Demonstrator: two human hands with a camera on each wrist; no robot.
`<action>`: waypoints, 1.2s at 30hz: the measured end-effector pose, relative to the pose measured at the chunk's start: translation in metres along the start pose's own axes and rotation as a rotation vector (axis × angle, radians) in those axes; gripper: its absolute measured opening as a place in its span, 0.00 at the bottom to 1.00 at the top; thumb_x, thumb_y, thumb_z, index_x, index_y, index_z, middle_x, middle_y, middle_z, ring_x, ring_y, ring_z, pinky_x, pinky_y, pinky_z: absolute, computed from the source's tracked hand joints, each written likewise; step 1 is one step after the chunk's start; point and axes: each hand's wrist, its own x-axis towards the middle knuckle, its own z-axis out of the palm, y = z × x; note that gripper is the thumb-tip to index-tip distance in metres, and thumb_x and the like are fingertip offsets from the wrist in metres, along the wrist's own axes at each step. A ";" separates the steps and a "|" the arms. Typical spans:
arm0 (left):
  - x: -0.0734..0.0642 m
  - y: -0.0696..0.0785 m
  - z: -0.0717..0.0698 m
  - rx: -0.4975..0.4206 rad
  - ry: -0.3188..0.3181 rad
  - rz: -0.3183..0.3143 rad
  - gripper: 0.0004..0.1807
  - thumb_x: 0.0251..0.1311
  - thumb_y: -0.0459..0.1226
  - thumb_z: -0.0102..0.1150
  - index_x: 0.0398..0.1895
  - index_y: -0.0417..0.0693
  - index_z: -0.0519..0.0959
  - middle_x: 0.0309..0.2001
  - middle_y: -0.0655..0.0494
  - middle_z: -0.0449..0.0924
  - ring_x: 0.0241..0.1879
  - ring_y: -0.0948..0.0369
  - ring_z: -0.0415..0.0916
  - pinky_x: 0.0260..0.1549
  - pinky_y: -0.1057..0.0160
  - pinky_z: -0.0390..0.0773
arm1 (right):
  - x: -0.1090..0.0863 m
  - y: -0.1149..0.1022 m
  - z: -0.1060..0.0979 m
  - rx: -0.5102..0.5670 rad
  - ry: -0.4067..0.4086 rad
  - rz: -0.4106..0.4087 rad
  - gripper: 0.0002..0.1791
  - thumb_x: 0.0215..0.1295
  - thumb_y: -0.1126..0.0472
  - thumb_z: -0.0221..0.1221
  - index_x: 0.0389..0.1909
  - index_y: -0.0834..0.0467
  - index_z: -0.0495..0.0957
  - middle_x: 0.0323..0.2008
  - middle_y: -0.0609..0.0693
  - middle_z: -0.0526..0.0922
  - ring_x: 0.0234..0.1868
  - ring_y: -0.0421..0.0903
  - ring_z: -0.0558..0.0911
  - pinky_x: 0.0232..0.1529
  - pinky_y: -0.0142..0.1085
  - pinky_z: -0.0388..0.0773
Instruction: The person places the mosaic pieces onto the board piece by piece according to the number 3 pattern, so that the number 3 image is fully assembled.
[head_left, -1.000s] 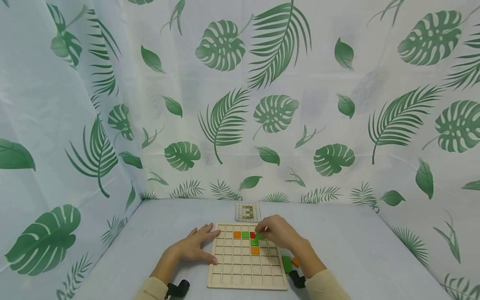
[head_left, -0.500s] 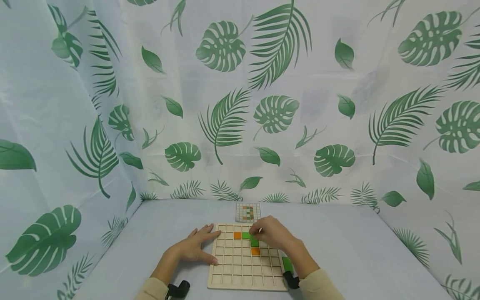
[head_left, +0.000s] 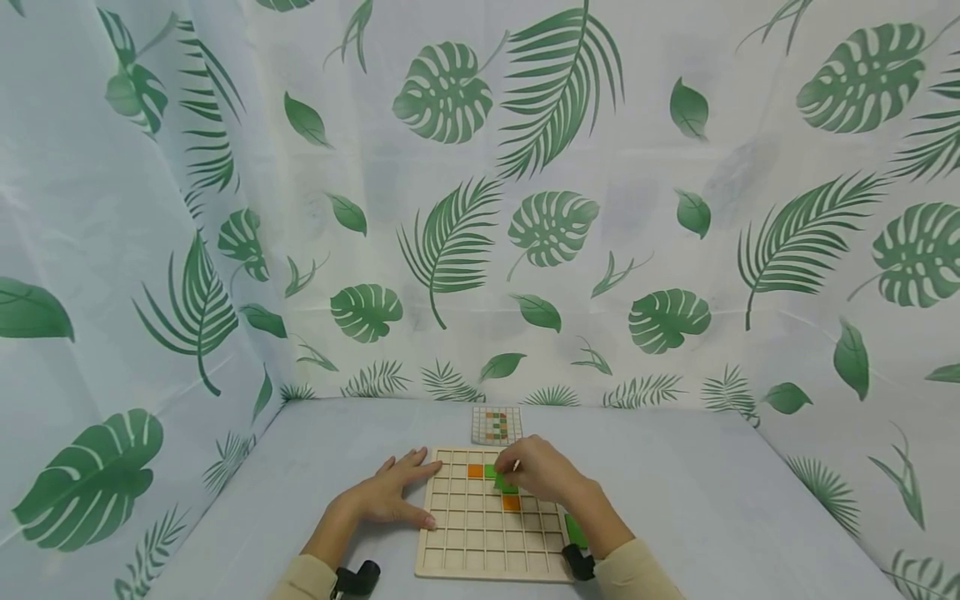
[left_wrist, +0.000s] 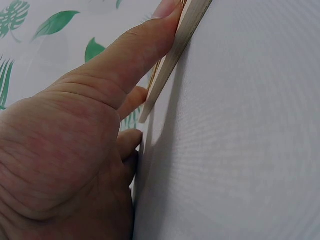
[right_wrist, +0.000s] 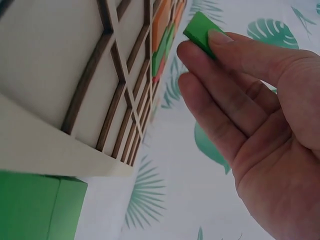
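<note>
A wooden grid board (head_left: 461, 542) lies flat on the table. My left hand (head_left: 384, 493), fingers spread, rests along its left edge; in the left wrist view the thumb (left_wrist: 135, 55) touches the board's rim. My right hand (head_left: 546, 468) pinches a small green tile (right_wrist: 202, 31) between thumb and fingers, held over the upper part of the board. On the grid sit an orange tile (head_left: 476, 471), a green tile (head_left: 490, 471) and a second orange tile (head_left: 511, 502). A red tile (right_wrist: 155, 78) shows in the right wrist view; from the head it is hidden.
Behind the board lies a small card (head_left: 495, 426) printed with a coloured grid pattern. Green pieces (head_left: 574, 531) lie by the board's right edge, partly behind the right wrist. A leaf-printed curtain (head_left: 480, 208) stands at the back and sides.
My right hand has shifted slightly left and toward me with the green tile, covering the red tile. The loose orange piece at the right is now hidden by the arm. The left hand stays put.
</note>
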 end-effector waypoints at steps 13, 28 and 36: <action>0.000 -0.001 -0.001 -0.004 -0.011 0.000 0.55 0.49 0.62 0.76 0.81 0.60 0.64 0.85 0.45 0.46 0.84 0.42 0.40 0.80 0.32 0.36 | 0.003 0.000 0.010 0.004 -0.033 -0.054 0.09 0.61 0.71 0.70 0.39 0.56 0.92 0.40 0.44 0.92 0.40 0.35 0.85 0.41 0.30 0.85; 0.000 -0.002 -0.001 -0.007 -0.008 0.007 0.55 0.49 0.62 0.77 0.81 0.61 0.64 0.85 0.45 0.46 0.84 0.42 0.39 0.80 0.32 0.36 | 0.002 -0.008 0.012 0.032 -0.067 -0.050 0.07 0.60 0.70 0.72 0.37 0.57 0.91 0.35 0.44 0.92 0.33 0.31 0.84 0.36 0.26 0.83; 0.001 -0.005 0.000 -0.004 -0.012 0.018 0.55 0.49 0.62 0.77 0.81 0.60 0.63 0.85 0.45 0.45 0.85 0.43 0.39 0.80 0.33 0.36 | 0.002 -0.008 0.013 0.041 -0.067 -0.057 0.07 0.61 0.70 0.72 0.37 0.57 0.92 0.34 0.43 0.92 0.32 0.31 0.84 0.35 0.25 0.83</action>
